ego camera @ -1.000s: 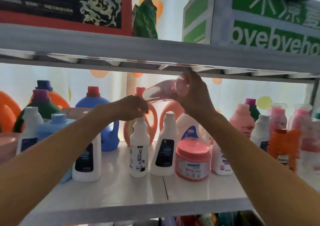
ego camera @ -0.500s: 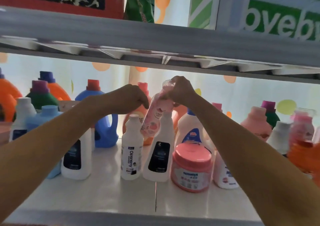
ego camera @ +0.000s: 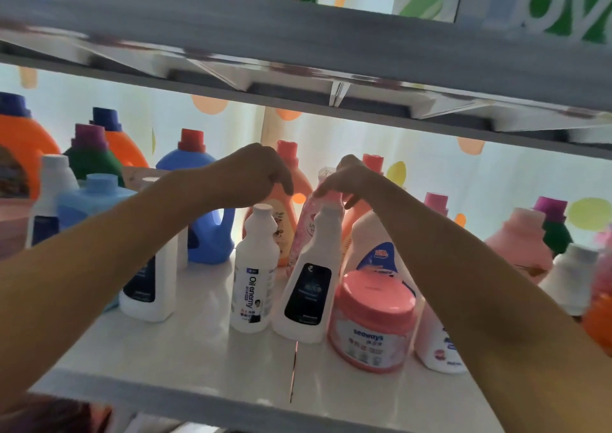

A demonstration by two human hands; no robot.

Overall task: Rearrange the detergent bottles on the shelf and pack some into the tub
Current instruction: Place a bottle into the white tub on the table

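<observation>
My right hand (ego camera: 351, 180) pinches the top of a slim pink floral bottle (ego camera: 306, 224), which stands tilted in the second row behind a white bottle with a black label (ego camera: 309, 287). My left hand (ego camera: 255, 177) hovers with loosely curled fingers above the white "Oil enemy" bottle (ego camera: 255, 273) and holds nothing. A pink "seaways" jar (ego camera: 372, 323) stands at the front right of these. The pink tub (ego camera: 10, 220) shows only at the far left edge, mostly hidden.
The white shelf board (ego camera: 198, 359) carries many bottles: orange jugs (ego camera: 23, 157), a blue jug (ego camera: 205, 224), a green bottle (ego camera: 92, 157) at the back left, pink and white bottles (ego camera: 520, 243) at the right. The grey upper shelf (ego camera: 298, 51) hangs low overhead.
My right hand has brought the pink floral bottle down from near the upper shelf, turned it from lying sideways to nearly upright, and lowered it behind the front row. My left hand stayed hovering.
</observation>
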